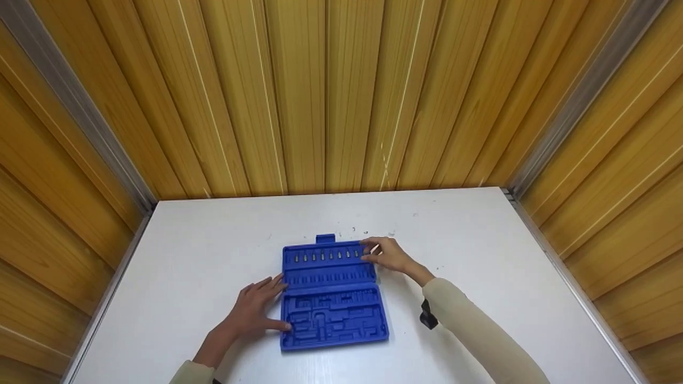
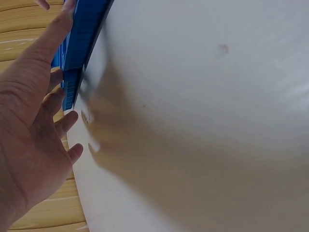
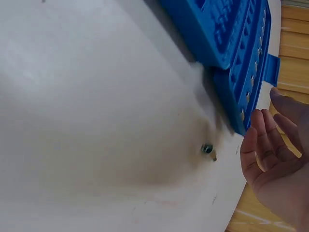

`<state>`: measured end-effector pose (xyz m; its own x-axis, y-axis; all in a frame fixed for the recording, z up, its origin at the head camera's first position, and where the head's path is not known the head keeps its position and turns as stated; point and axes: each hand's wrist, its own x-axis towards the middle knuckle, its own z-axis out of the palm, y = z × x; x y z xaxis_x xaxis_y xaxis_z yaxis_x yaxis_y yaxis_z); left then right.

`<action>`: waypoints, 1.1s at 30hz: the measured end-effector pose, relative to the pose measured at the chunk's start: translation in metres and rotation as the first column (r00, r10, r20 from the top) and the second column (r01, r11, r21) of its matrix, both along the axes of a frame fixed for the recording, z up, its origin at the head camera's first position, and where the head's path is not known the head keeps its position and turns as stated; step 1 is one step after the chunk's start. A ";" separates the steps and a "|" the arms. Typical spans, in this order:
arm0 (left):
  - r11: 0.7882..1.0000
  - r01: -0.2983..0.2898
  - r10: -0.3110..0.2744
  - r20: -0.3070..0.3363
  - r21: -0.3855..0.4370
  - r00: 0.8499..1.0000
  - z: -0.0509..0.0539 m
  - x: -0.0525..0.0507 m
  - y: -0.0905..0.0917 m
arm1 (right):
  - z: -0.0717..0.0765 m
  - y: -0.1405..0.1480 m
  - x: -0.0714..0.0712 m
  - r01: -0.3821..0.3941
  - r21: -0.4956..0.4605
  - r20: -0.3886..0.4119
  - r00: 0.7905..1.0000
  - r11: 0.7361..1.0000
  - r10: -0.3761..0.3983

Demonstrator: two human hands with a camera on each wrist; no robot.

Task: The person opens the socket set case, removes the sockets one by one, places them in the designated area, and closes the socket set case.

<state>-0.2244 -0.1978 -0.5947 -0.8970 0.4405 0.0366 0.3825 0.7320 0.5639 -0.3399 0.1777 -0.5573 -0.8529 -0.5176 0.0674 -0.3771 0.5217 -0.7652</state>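
An open blue plastic tool case lies on the white table, its two moulded halves folded flat. Several small metal bits stand in a row along the far half. My left hand steadies the case's left side, thumb on the near half's rim and fingertips by the far half. At the far right corner, my right hand has its thumb and fingers apart, nothing visible between them. In the right wrist view, a small bit-like piece, blurred, shows over the table beside the case, below that hand.
The case's latch tab points to the far side. Small dark marks or specks dot the white table beyond it. Yellow wood-patterned panels wall the table at the back and both sides.
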 end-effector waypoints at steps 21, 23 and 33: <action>1.000 -0.020 0.019 0.069 0.019 0.997 -0.003 0.002 -0.001 | -0.018 -0.133 0.002 0.006 -0.135 0.132 0.991 0.991 0.012; 1.000 -0.020 0.018 0.070 0.019 0.997 -0.002 0.002 -0.001 | -0.020 -0.137 0.001 0.033 -0.119 0.130 0.991 0.992 -0.017; 1.000 -0.006 0.005 0.041 0.018 0.999 -0.002 0.002 0.001 | -0.024 -0.162 0.000 0.223 0.194 -0.044 0.975 0.955 -0.218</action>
<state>-0.2229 -0.1972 -0.5967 -0.9002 0.4354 0.0079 0.3551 0.7234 0.5921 -0.3402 0.0162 -0.5812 -0.9468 -0.3217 0.0034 -0.2513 0.7330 -0.6321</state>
